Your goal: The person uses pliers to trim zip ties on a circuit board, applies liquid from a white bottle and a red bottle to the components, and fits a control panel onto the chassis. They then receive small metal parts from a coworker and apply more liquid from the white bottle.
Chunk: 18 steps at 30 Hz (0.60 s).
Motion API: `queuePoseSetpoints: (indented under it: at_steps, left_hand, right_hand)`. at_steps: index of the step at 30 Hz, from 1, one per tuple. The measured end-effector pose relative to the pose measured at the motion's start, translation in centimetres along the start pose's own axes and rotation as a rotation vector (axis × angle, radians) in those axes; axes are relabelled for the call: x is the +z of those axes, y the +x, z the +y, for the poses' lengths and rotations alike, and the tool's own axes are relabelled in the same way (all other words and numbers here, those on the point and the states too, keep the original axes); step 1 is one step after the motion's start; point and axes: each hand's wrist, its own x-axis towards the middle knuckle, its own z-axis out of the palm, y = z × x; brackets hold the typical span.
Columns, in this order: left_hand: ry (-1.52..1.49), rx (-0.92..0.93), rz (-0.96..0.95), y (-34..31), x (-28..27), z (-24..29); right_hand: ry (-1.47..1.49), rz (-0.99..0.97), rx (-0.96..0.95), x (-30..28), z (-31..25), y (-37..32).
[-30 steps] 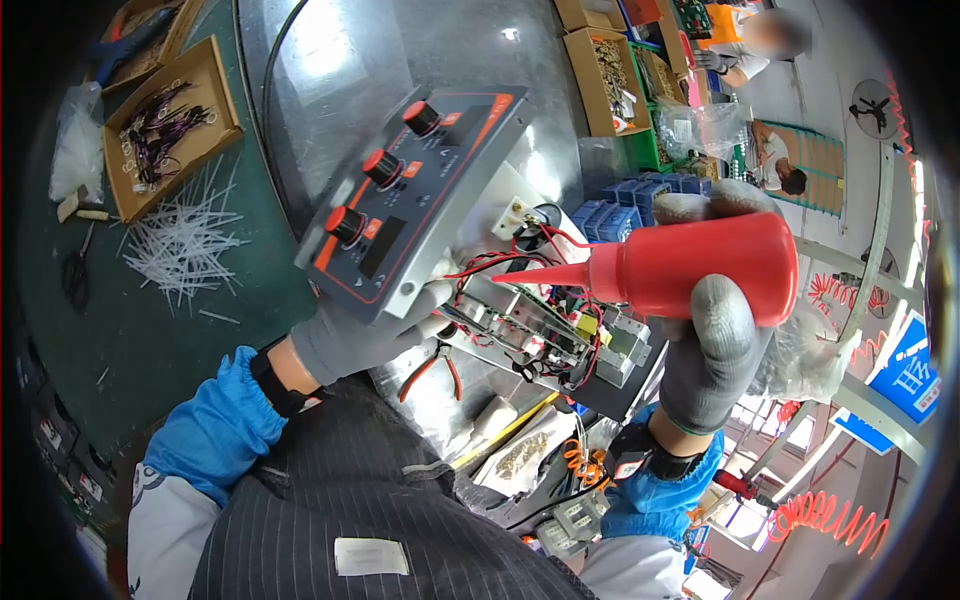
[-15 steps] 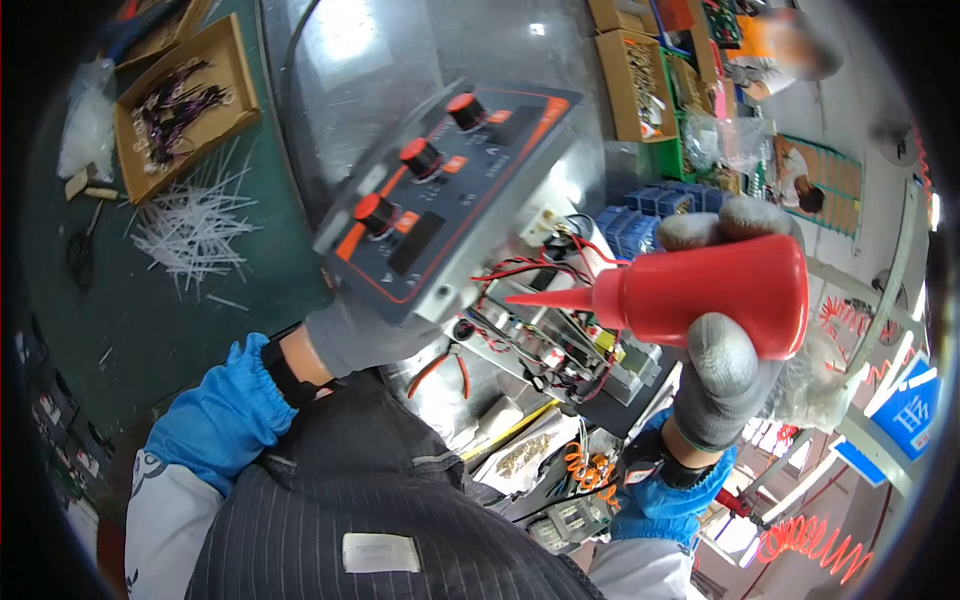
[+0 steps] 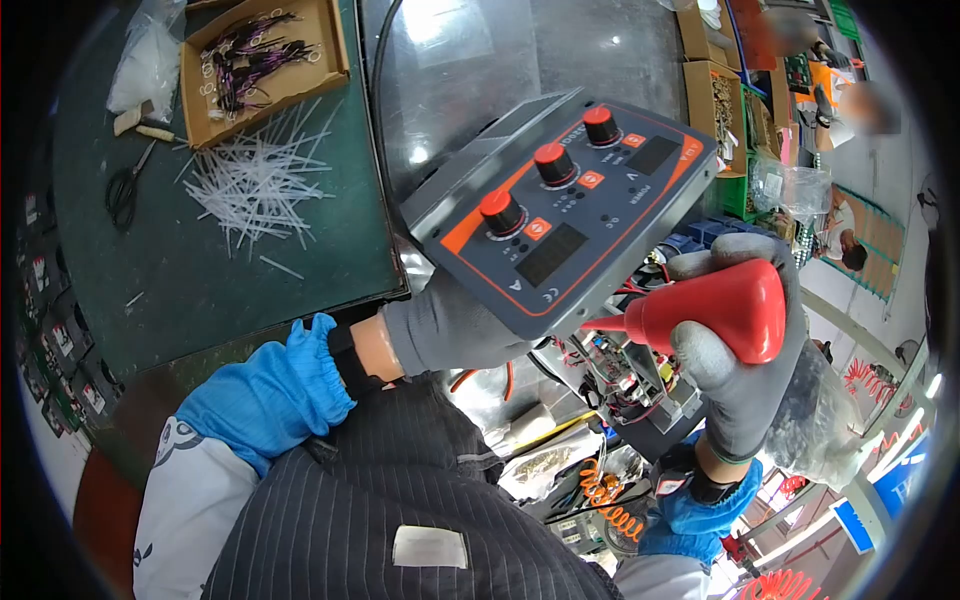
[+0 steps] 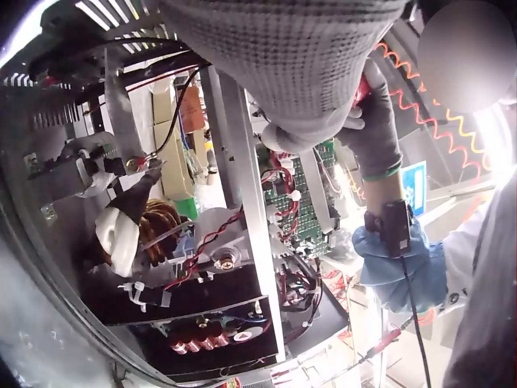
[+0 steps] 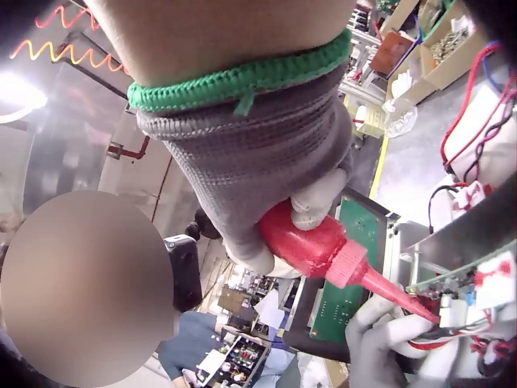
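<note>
A device with a dark front panel and three red-topped knobs is held tilted, its inner circuitry and wires exposed behind. My gloved left hand grips it from beneath the panel, the fingers hidden in the head view; in the right wrist view its curled fingers lie beside the wires. My gloved right hand grips a red squeeze bottle. In the right wrist view, the bottle has its nozzle tip among the wires, close to the left fingers. Circuit boards and coils show inside the casing.
On the green mat lie white strips, scissors and a cardboard box of dark wires. A metal surface lies beyond the device. Red-handled pliers and a clear bag are nearby. Other people stand at the far right.
In the head view, the device, both hands and the bottle have shifted right. The panel now faces the camera more and covers more of the circuitry. Both grips stay.
</note>
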Motion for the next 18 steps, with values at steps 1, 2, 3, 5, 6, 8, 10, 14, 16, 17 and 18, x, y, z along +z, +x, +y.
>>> queuePoseSetpoints:
  at_steps: [1, 2, 3, 5, 6, 8, 10, 14, 16, 17, 18]
  left_hand:
    - [0.003, -0.006, 0.001, 0.0, -0.1, 0.0]
    - [0.003, 0.006, 0.001, 0.0, -0.2, 0.0]
    - [0.001, 0.018, 0.000, -0.1, -0.2, 0.0]
    - [-0.006, 0.024, 0.015, -0.4, 0.3, -0.3]
    - [-0.026, 0.032, 0.005, -0.6, 0.5, -0.6]
    - [0.029, 0.065, -0.004, -0.8, 0.5, -0.6]
    - [-0.021, 0.042, -0.002, -0.9, 0.8, -0.7]
    - [0.039, 0.097, 0.026, -0.9, 0.8, -0.8]
    - [0.007, 0.082, 0.025, -0.9, 0.8, -0.8]
    - [-0.025, 0.067, 0.023, -0.9, 0.9, -0.8]
    - [-0.025, 0.068, 0.025, -1.0, 1.0, -0.9]
  right_hand:
    - [0.002, -0.006, 0.000, 0.3, -0.1, 0.1]
    - [0.019, -0.004, 0.015, 0.5, -0.2, 0.1]
    - [0.035, -0.002, 0.030, 0.7, -0.3, 0.2]
    - [-0.027, -0.008, 0.022, 0.9, -0.4, 0.2]
    - [-0.088, -0.009, 0.011, 0.9, -0.5, 0.3]
    - [-0.100, -0.020, 0.006, 0.7, -0.6, 0.3]
    - [-0.107, -0.020, -0.005, 0.7, -0.8, 0.2]
    - [-0.083, 0.013, 0.001, 0.5, -1.0, -0.1]
    - [-0.067, 0.004, 0.007, 0.6, -1.1, -0.3]
    - [-0.068, 0.004, 0.006, 0.6, -1.1, -0.3]
    - [-0.081, 0.003, -0.004, 0.7, -1.1, -0.4]
